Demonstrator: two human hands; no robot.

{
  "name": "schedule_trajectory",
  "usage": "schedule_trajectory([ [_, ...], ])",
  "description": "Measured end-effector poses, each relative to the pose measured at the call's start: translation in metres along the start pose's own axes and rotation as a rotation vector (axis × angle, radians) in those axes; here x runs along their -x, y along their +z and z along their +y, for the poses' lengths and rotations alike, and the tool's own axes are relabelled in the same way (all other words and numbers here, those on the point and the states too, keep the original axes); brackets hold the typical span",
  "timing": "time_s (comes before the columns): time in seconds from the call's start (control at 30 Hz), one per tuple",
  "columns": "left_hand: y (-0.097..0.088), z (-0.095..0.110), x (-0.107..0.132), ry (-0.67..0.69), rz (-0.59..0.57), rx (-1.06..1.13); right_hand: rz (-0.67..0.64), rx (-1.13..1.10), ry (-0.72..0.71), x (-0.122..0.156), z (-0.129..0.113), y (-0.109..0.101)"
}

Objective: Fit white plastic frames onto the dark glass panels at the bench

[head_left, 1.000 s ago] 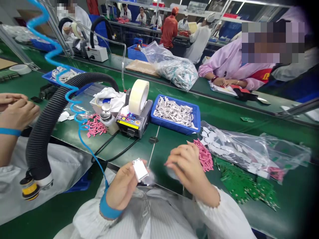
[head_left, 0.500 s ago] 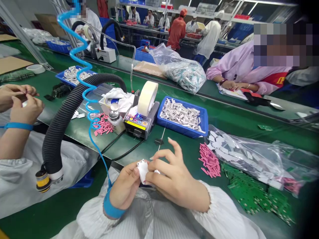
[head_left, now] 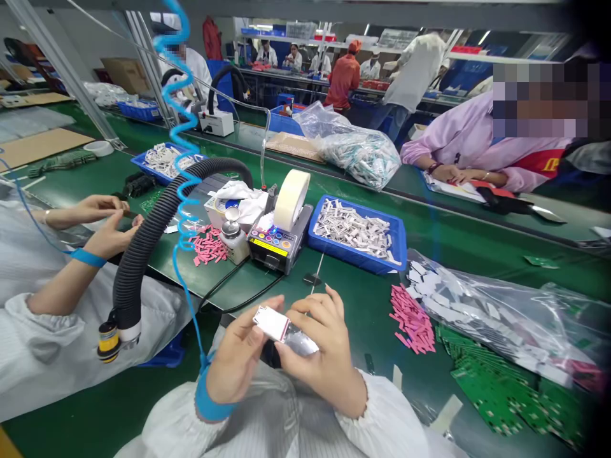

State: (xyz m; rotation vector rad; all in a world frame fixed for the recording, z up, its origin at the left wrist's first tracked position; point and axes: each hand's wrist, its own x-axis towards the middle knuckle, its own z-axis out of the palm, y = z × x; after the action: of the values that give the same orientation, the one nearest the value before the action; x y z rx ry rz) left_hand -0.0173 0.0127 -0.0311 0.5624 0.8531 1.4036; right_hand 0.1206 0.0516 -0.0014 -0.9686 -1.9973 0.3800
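Both my hands are close together at the bottom centre, holding a small white rectangular piece (head_left: 272, 322) with a transparent plastic sleeve (head_left: 300, 343) at its right end. My left hand (head_left: 233, 366), with a blue wrist strap (head_left: 214, 397), grips the piece from below. My right hand (head_left: 322, 346) curls over the sleeve and the piece's right end. A loose pile of pink strips (head_left: 413, 320) lies on the green bench to my right, next to green circuit boards (head_left: 501, 388).
A blue tray of white pieces (head_left: 356, 234) and a tape dispenser (head_left: 279, 248) stand ahead. A black corrugated hose (head_left: 157, 222) and blue coiled tube (head_left: 184, 127) rise at left. A co-worker's hands (head_left: 100, 222) work beyond them. A plastic bag of white pieces (head_left: 496, 324) lies right.
The white piece was bunched between my fingers and now lies flatter, with the transparent sleeve showing at its right end. My right hand has dropped lower, and the view has shifted.
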Motion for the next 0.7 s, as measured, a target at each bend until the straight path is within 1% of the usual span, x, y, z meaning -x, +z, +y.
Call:
schedule_trajectory([
  [0.07, -0.003, 0.014, -0.001, 0.173, 0.012, -0.28, -0.026, 0.025, -0.019, -0.003, 0.002, -0.005],
  [0.13, -0.006, 0.028, -0.002, 0.316, -0.057, -0.552, -0.077, 0.034, -0.049, -0.006, 0.003, -0.009],
  [0.17, -0.008, 0.034, -0.003, 0.357, -0.131, -0.672, -0.101, 0.037, -0.071, -0.007, 0.003, -0.011],
  [0.23, -0.015, 0.042, -0.002, 0.413, -0.324, -0.894, -0.148, 0.045, -0.117, -0.009, 0.002, -0.013],
  [0.3, -0.024, 0.043, 0.001, 0.471, -0.478, -1.067, -0.207, 0.041, -0.146, -0.009, -0.002, -0.011],
  [0.33, -0.031, 0.041, 0.004, 0.489, -0.525, -1.124, -0.241, 0.024, -0.143, -0.009, -0.004, -0.008],
  [0.37, -0.038, 0.037, 0.006, 0.489, -0.531, -1.147, -0.283, -0.017, -0.12, -0.009, -0.005, -0.004],
  [0.4, -0.048, 0.032, 0.009, 0.453, -0.489, -1.131, -0.333, -0.095, -0.064, -0.009, -0.005, 0.002],
  [0.43, -0.059, 0.027, 0.011, 0.383, -0.407, -1.071, -0.375, -0.227, 0.059, -0.009, -0.003, 0.008],
  [0.47, -0.072, 0.021, 0.013, 0.298, -0.271, -0.962, -0.392, -0.39, 0.234, -0.01, 0.0, 0.016],
  [0.5, -0.086, 0.014, 0.015, 0.186, -0.105, -0.801, -0.377, -0.555, 0.434, -0.011, 0.006, 0.024],
  [0.53, -0.102, 0.008, 0.016, 0.069, 0.065, -0.551, -0.329, -0.694, 0.629, -0.013, 0.013, 0.033],
  [0.57, -0.119, 0.003, 0.017, -0.001, 0.26, -0.212, -0.251, -0.788, 0.798, -0.015, 0.022, 0.041],
  [0.6, -0.136, -0.001, 0.017, -0.037, 0.44, 0.145, -0.158, -0.832, 0.93, -0.018, 0.031, 0.049],
  [0.63, -0.151, -0.004, 0.018, -0.02, 0.511, 0.235, -0.072, -0.839, 1.02, -0.02, 0.04, 0.056],
  [0.7, -0.176, -0.004, 0.021, 0.027, 0.597, 0.337, 0.054, -0.844, 1.152, -0.025, 0.054, 0.069],
])
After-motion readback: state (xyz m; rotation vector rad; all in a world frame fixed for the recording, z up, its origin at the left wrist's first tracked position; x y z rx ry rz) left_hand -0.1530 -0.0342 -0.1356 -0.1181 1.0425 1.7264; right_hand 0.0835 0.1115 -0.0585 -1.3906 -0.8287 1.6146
